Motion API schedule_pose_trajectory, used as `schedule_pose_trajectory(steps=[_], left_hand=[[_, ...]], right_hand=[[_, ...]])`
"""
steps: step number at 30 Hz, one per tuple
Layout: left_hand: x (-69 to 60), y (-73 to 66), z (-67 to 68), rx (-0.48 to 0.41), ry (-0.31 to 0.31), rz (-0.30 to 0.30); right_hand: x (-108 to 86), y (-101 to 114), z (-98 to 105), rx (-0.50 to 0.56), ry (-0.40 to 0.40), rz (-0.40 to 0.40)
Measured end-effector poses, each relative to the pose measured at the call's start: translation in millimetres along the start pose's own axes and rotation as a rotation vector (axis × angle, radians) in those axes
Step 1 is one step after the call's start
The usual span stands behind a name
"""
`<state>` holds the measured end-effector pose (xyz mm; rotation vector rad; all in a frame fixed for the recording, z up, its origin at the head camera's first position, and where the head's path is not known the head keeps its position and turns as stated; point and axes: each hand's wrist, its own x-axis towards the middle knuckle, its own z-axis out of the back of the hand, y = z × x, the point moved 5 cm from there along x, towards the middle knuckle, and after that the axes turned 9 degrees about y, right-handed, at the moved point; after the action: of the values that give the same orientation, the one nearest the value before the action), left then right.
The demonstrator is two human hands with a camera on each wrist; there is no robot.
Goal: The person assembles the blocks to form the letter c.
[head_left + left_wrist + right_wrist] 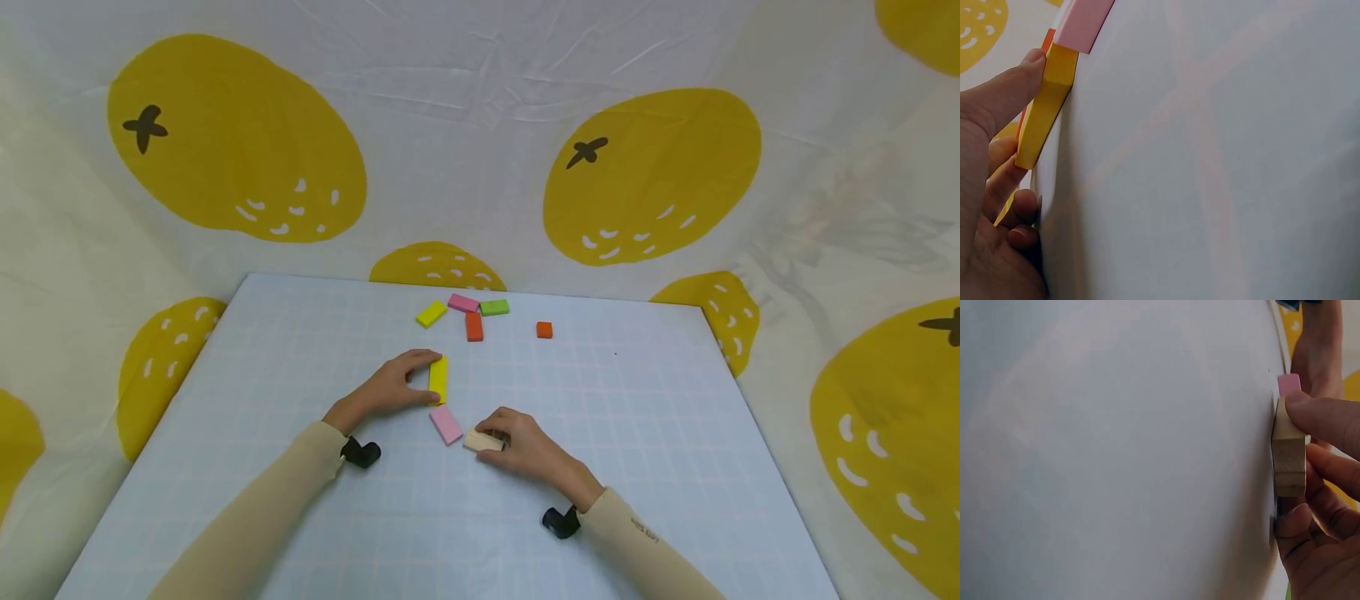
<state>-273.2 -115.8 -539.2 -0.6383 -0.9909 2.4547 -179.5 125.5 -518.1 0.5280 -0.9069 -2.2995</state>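
Between thumb and fingers my left hand (388, 385) pinches a yellow block (438, 380) by its two ends, and the left wrist view shows the same yellow block (1050, 103) under the thumb. A pink block (446, 425) lies slanted just below it, one end close to the yellow one. My right hand (527, 446) pinches a plain wooden block (480, 440) lying on the tabletop, to the right of the pink block. In the right wrist view, the thumb presses one side of the wooden block (1289, 450); the pink block (1289, 384) shows beyond it.
Toward the back of the white table (315, 325) lie a second yellow block (431, 314), a darker pink block (463, 302), a green block (495, 307) and a red block (474, 327). A small orange-red cube (544, 330) sits to their right. Fruit-printed cloth hangs behind.
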Motion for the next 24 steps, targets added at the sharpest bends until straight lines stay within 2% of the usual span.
schedule_pose_trajectory(steps=[24], left_hand=[[-0.8, -2.5, 0.4, 0.008, -0.005, -0.005]], right_hand=[[-0.8, 8.0, -10.2, 0.002, 0.019, 0.051]])
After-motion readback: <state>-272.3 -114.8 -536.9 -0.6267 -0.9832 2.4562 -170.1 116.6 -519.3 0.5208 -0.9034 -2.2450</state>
